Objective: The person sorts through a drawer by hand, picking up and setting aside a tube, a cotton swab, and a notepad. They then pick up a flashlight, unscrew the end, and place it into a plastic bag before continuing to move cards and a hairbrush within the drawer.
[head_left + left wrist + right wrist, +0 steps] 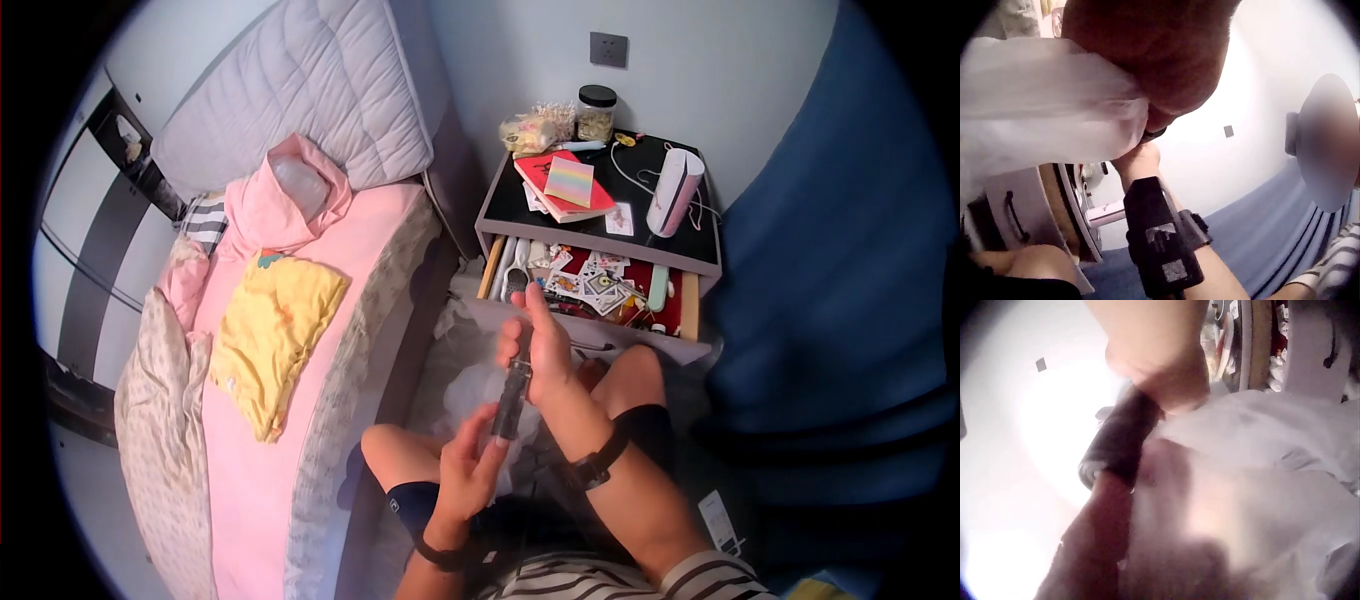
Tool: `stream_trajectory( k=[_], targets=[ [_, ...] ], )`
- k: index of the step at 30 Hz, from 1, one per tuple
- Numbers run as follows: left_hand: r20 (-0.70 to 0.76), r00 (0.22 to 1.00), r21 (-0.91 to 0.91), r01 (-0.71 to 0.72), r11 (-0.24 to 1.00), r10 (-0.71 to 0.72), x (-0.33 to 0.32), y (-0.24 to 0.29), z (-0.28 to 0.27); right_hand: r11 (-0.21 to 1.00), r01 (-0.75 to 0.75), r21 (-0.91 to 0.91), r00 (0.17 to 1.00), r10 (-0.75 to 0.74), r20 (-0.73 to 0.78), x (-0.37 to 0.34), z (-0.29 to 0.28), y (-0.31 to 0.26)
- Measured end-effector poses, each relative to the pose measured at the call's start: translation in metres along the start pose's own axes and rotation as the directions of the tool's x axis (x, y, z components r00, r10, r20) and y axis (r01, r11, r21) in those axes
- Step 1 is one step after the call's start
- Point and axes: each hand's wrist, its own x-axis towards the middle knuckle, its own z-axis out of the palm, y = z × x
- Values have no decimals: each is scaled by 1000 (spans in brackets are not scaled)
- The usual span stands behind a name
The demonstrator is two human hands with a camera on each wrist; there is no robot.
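Pink bedding lies left in the frame, an open drawer right of centre. Just below centre, the left hand pinches a dark cylinder's lower end; the right hand grips its upper end.

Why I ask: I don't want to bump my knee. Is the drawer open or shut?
Open. The drawer juts out past the nightstand's front edge, with the cards inside showing.

Dark held piece smooth, faintly glossy; bag thin, translucent plastic; bench smooth; curtain matt cloth; headboard quilted cloth
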Motion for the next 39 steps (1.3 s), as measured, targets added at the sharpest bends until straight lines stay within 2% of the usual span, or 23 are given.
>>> stream_trajectory(
  k=[3,6,9,13,16,19,22,28,34,37,39],
  targets=[
    [105,994,28,3,1000,-6,-7,-11,-8,992,112,-64,973,-96,208,-6,0,3],
    [95,995,-100,31,995,-22,-11,-14,-7,991,121,-51,923,-94,374,-14,1,6],
    [109,993,132,-65,989,51,-12,-11,-10,984,150,-92,878,-90,469,-17,1,9],
    [70,969,450,-244,859,239,-15,-8,-3,995,92,-49,872,-57,486,-24,6,5],
    [-31,964,415,-226,881,262,-16,-7,3,994,106,-30,863,-77,499,-28,11,4],
    [-3,962,350,-256,901,275,-11,-3,1,991,132,-33,855,-97,509,-29,14,1],
    [84,956,425,-290,857,282,-7,16,-3,997,81,-4,873,-69,483,-30,13,-1],
    [143,964,500,-267,824,226,-5,21,-6,998,8,54,896,-31,443,-28,7,0],
    [110,983,492,-181,851,145,-6,20,-8,999,11,49,910,-30,414,-27,5,1],
    [88,975,474,-221,852,204,-5,16,-6,999,16,46,902,-34,430,-27,7,2],
    [122,970,492,-243,836,211,-5,20,-8,1000,7,23,895,-16,445,-26,6,4]
  ],
)
